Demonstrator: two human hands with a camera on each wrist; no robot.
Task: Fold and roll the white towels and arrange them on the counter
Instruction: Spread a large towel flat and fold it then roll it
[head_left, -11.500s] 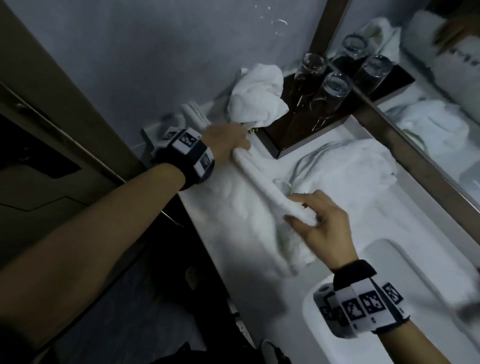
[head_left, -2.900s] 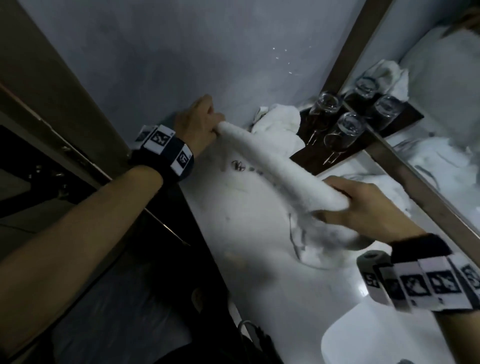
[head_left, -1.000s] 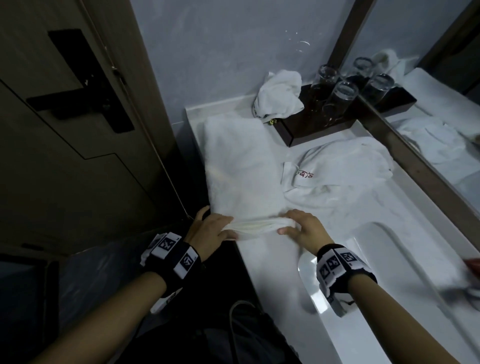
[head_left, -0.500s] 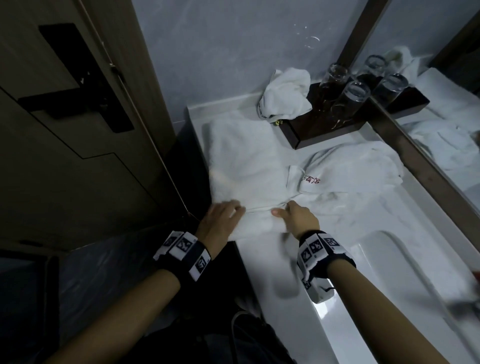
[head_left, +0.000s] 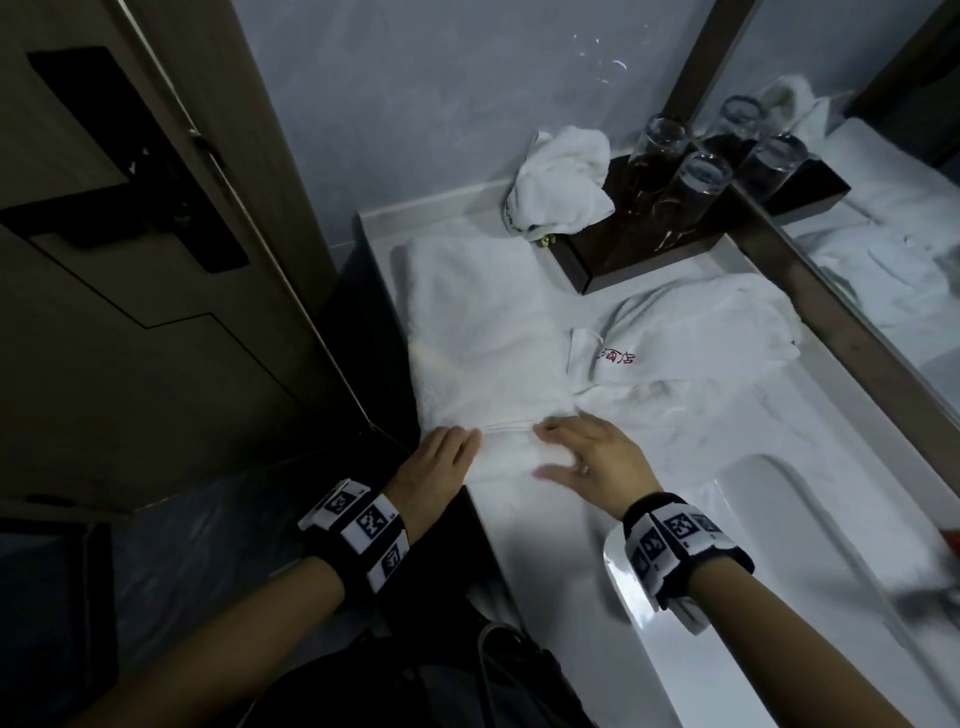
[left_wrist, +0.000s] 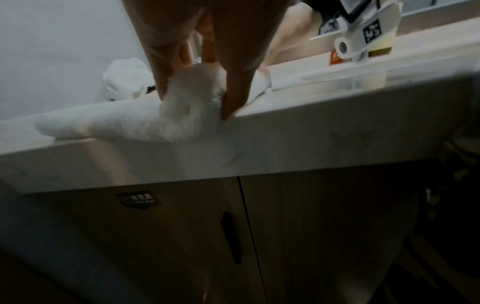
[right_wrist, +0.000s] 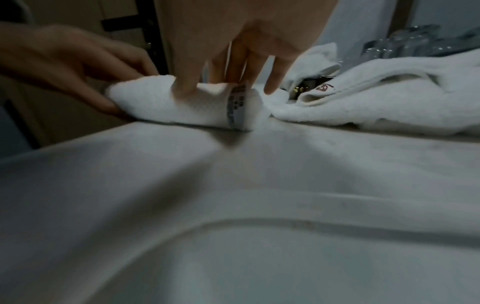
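Observation:
A long white towel (head_left: 483, 332) lies flat along the left side of the white counter (head_left: 545, 545). Its near end is turned up into a short roll (head_left: 504, 452). My left hand (head_left: 441, 462) grips the roll's left end, fingers over the top and thumb underneath (right_wrist: 78, 67). In the left wrist view its fingers (left_wrist: 236, 82) straddle the fluffy roll end (left_wrist: 192, 111) at the counter's edge. My right hand (head_left: 587, 452) holds the roll's right end, thumb in front and fingers behind (right_wrist: 223, 90). A printed label shows on the roll (right_wrist: 236, 107).
A second white towel (head_left: 685, 338) with red lettering lies loosely folded to the right. A crumpled white cloth (head_left: 561, 182) rests on a dark tray (head_left: 639, 254) with glasses (head_left: 696, 182). The sink basin (head_left: 779, 571) is near right, a mirror (head_left: 883, 234) right, a door (head_left: 130, 260) left.
Both hands have rolled the towel's near end away from the counter's front edge. The roll has grown thicker and sits a little farther in.

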